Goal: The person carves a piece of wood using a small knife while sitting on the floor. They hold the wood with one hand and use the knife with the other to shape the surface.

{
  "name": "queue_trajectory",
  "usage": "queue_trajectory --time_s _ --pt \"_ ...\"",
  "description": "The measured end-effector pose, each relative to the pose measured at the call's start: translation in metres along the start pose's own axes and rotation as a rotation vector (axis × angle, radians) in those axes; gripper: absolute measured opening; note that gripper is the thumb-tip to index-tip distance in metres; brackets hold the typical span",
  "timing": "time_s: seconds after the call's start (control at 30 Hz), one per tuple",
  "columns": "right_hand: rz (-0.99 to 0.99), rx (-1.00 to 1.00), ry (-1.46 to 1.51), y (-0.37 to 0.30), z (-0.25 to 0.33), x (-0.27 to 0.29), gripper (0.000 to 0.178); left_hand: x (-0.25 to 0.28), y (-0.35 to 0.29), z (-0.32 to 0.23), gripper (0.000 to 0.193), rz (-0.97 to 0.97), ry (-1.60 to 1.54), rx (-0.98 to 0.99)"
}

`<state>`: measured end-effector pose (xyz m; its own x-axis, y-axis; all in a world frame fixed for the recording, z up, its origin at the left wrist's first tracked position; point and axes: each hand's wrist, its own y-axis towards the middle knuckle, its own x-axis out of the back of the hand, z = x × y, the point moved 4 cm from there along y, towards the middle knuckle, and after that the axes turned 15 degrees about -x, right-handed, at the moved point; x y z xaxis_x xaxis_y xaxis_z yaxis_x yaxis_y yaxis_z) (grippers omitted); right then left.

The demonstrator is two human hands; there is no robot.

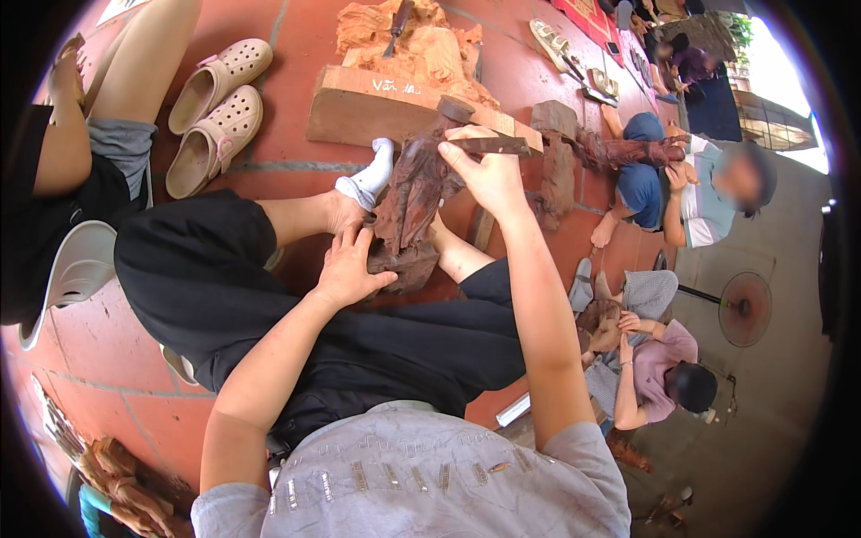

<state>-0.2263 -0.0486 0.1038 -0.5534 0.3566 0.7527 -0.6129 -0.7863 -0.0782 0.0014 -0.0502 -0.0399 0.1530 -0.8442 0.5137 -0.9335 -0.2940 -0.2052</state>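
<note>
A dark reddish-brown carved wooden figure (pixel 410 193) stands tilted between my legs, its blocky base (pixel 408 266) toward me. My left hand (pixel 345 269) grips the figure low down, thumb on the base and fingers along its side. Near the figure's top, my right hand (pixel 489 179) is closed on a flat, narrow brown tool (pixel 499 145); its exact kind is unclear. That tool lies crosswise beside the upper part of the carving. A sock-covered foot (pixel 369 177) of mine sits just left of the figure.
Ahead lies a large pale wood carving (pixel 430 54) with a chisel (pixel 398 27) on it. Beige clogs (pixel 220 117) sit on the red tile floor at left, near another person's legs. Two people (pixel 717 193) (pixel 659 368) handle carvings at right, near a fan (pixel 744 308).
</note>
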Motion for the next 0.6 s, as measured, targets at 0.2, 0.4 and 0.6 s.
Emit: queue_trajectory --time_s 0.2,0.4,0.6 --pt "0.024 -0.177 0.019 0.005 -0.003 -0.005 0.017 -0.004 0.000 0.002 0.088 0.036 -0.001 0.036" --pt "-0.047 0.122 -0.230 -0.004 0.024 -0.011 0.018 -0.001 -0.001 -0.002 0.089 0.038 -0.013 0.053" --pt "0.033 -0.128 -0.186 0.006 0.018 -0.007 0.020 0.001 -0.001 -0.002 0.088 0.024 -0.011 0.041"
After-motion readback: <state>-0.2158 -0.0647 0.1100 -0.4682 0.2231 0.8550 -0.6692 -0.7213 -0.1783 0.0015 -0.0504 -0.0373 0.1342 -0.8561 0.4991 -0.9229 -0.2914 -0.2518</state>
